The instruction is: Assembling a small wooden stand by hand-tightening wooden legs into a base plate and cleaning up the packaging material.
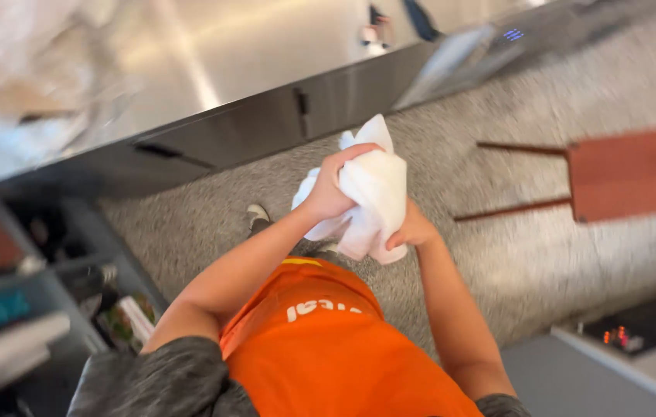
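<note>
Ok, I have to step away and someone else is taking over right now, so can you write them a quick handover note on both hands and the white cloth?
Left hand: closed over the top of the white cloth.
Right hand: gripping the same cloth from below.
The cloth is bunched up and held in the air in front of the orange apron, above the speckled floor, near the steel counter.
Done: cloth gathered in both hands.
Left: it has not been put down or laid on any surface.

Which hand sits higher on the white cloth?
The left hand: it grips the cloth over the top, fingers curled across it. The right hand clutches the cloth's lower edge.
</note>
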